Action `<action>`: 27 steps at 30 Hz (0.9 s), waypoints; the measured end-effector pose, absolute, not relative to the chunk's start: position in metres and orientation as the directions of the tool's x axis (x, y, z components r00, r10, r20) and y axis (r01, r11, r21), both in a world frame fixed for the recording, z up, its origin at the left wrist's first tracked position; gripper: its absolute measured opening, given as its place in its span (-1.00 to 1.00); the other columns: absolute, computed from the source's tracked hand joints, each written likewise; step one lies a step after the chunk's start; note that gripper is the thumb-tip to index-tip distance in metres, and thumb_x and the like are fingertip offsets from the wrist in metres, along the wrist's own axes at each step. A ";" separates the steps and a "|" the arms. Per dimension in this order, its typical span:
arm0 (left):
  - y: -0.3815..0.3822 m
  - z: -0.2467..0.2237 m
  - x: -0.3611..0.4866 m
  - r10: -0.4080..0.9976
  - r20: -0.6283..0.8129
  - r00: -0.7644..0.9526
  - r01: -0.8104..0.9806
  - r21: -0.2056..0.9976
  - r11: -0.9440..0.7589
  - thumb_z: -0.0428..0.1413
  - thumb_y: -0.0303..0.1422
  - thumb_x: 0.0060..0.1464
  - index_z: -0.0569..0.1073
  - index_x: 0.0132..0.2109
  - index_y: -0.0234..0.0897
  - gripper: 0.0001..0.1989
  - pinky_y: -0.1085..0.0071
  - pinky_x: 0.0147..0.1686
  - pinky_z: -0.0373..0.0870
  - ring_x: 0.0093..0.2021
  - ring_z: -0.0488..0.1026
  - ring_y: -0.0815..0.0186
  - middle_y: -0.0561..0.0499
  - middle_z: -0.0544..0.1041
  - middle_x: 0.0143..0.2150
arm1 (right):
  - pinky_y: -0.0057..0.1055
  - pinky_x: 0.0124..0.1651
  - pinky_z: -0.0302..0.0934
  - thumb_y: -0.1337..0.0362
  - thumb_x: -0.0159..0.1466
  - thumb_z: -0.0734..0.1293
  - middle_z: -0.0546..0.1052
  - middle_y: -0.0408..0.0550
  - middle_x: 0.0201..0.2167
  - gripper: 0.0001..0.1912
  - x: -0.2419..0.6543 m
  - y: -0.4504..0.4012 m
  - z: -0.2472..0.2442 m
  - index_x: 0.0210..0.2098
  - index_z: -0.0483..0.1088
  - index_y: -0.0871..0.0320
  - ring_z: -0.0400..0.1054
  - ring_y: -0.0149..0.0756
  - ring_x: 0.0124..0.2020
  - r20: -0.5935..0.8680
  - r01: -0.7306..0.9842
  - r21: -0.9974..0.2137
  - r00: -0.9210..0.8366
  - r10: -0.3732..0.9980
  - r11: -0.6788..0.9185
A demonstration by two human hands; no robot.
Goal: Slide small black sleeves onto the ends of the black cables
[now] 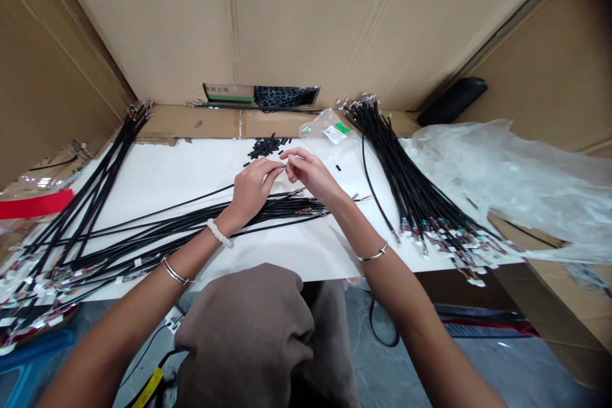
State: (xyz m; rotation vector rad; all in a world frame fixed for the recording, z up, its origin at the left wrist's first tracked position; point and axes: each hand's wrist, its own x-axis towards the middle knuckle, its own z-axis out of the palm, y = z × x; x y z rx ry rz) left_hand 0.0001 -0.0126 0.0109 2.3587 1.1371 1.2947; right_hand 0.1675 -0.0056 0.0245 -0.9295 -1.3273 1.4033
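Over the middle of the white table, my left hand [252,186] pinches the thin end of a black cable [191,199] that runs off to the left. My right hand [310,172] meets it at the fingertips, thumb and fingers drawn together around the same spot; what they hold there is too small to make out. Just beyond the hands lies a small pile of short black tubes [266,146]. Beneath my wrists stretches a bundle of black cables [205,223] with bare coloured wire ends on the right.
A thick cable bundle with white connectors [396,166] lies at the right, beside crumpled clear plastic [521,178]. More cables [108,178] lie at the left. A labelled plastic bag [329,130] sits at the back. Cardboard walls [296,19] surround the table [287,258].
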 end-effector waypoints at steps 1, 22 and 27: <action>-0.011 0.011 0.000 0.725 0.619 0.300 0.508 0.540 -0.671 0.01 -0.34 0.28 0.52 -0.18 -0.26 -0.81 0.43 -0.29 0.29 -0.33 0.40 0.34 0.01 0.51 -0.33 | -0.47 -0.42 0.09 0.07 0.21 0.32 0.29 -0.27 -0.58 -0.72 0.167 -0.005 0.024 -0.21 0.35 0.13 0.16 -0.47 -0.54 0.108 -0.123 -0.989 -0.253 0.962 0.079; -0.003 0.004 0.007 0.632 0.702 0.327 0.526 0.421 -0.739 -0.06 -0.28 0.33 0.50 -0.19 -0.27 -0.73 0.43 -0.27 0.32 -0.28 0.44 0.33 -0.04 0.51 -0.30 | -0.42 -0.34 0.16 0.10 0.33 0.16 0.26 -0.21 -0.53 -0.71 0.185 0.006 0.020 -0.05 0.32 0.06 0.18 -0.35 -0.47 0.233 0.228 -0.938 -0.149 0.961 0.263; -0.001 0.002 0.003 0.636 0.700 0.325 0.504 0.441 -0.743 -0.05 -0.29 0.32 0.50 -0.21 -0.28 -0.74 0.45 -0.30 0.33 -0.28 0.46 0.34 -0.04 0.53 -0.28 | -0.14 -0.02 0.19 0.35 0.26 0.19 0.43 0.20 -0.08 -0.76 0.231 0.013 0.019 -0.14 0.42 0.24 0.29 -0.02 -0.02 0.200 0.893 -0.391 0.318 0.927 -0.222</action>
